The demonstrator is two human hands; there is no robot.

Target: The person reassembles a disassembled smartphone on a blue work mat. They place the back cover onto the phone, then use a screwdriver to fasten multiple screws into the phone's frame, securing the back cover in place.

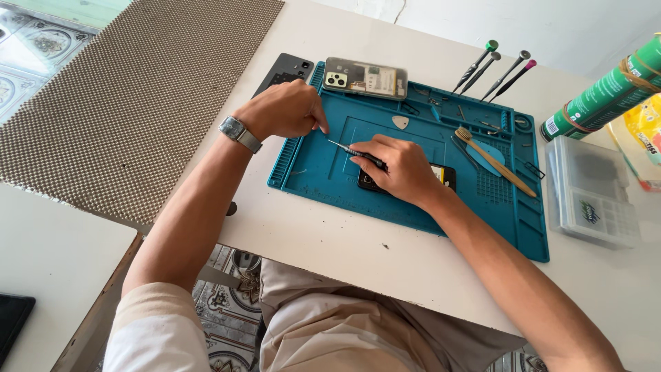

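Note:
My right hand (399,169) grips a thin black-handled screwdriver (352,150), its metal tip pointing left towards my left fingers. That hand rests on a dark opened phone (444,178) lying on a blue silicone work mat (317,169). My left hand (286,109), with a metal watch (239,133) on the wrist, is closed with fingertips pinched against the mat near the screwdriver tip; whether it holds something tiny I cannot tell.
A phone body (365,77) and a dark back cover (288,71) lie at the mat's far edge. Several screwdrivers (492,69), a bamboo brush (494,160), a triangular pick (400,122), a clear parts box (592,193) and a green can (606,93) sit to the right. A textured mat (131,96) is on the left.

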